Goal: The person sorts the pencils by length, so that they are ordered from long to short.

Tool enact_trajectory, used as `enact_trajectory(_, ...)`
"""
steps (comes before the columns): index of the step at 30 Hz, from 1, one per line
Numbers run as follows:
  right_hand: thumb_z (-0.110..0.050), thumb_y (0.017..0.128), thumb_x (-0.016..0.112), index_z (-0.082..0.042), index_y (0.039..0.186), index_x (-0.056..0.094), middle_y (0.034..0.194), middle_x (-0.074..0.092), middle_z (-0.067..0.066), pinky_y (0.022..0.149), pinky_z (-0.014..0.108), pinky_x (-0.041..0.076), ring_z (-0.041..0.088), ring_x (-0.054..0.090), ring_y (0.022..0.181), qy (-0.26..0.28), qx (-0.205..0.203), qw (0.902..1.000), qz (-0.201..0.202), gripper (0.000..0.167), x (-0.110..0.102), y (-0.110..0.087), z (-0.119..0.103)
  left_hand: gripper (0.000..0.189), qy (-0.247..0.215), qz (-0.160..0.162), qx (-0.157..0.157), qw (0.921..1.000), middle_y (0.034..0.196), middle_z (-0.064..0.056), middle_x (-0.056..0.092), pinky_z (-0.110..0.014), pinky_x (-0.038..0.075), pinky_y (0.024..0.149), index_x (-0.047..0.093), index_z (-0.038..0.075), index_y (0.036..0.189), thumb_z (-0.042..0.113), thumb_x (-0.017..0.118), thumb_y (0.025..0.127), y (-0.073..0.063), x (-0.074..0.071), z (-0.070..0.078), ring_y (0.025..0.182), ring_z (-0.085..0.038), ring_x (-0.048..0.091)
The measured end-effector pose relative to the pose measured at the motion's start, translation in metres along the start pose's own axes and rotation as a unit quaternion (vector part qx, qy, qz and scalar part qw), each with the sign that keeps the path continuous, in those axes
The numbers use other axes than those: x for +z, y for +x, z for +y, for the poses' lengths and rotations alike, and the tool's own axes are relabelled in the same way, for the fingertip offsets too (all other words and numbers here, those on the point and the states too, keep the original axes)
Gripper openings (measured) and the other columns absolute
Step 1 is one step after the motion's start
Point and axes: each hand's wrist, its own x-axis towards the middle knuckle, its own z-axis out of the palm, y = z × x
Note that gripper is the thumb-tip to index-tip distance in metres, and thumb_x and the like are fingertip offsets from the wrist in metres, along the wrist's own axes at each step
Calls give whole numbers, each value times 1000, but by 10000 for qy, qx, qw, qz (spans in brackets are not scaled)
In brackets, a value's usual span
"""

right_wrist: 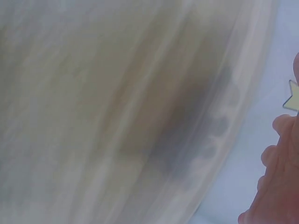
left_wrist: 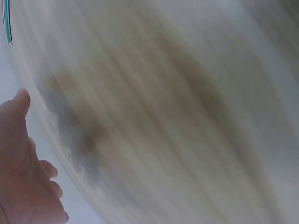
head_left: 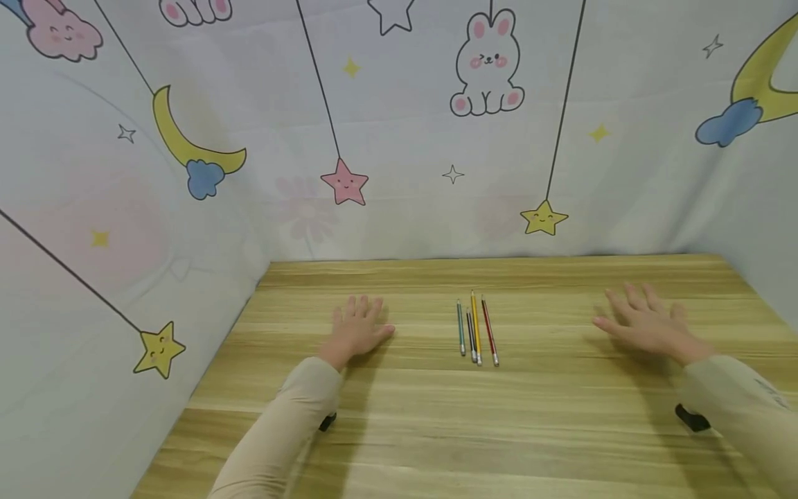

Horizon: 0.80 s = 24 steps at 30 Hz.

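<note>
Four pencils (head_left: 476,320) lie on the bench (head_left: 499,430), roughly between the two hands: one teal pencil (head_left: 461,327), one black pencil (head_left: 470,335), one yellow pencil (head_left: 477,341) and one red pencil (head_left: 490,330). The black and yellow ones lie closest together. One left hand (head_left: 357,334) and one right hand (head_left: 650,328) stand well apart over the wood, each grip spread wide with nothing in it. Judging by this, handling is at a pause; picking one up would call for reaching inward, then pinching a single shaft.

Table (head_left: 474,430) is softly lit; shadows are cast either side of the pencils (head_left: 476,326); wrist views are blurred.
</note>
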Motion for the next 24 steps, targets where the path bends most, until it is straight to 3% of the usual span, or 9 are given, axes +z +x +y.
enact_trajectory(14, -67, 82, 30, -17, 143, 2, 146, -8, 22, 87, 72, -12, 42, -20, 129, -51, -369, 9993, 78, 84, -7, 7, -38, 70, 333, -19, 354, 9988, 149, -11, 10, -56, 3, 106, 9, 24, 143, 61, 29, 86, 14, 1, 39, 136, -33, 1)
enact_trajectory(24, -69, 80, 33, -18, 143, 7, 147, -5, 20, 88, 74, -5, 44, -14, 130, -73, -641, 9979, 73, 85, 0, 17, -66, 70, 490, 63, 646, 9967, 149, -9, 10, -54, 3, 107, 8, 27, 142, 62, 29, 85, 22, 3, 71, 137, -31, 4)
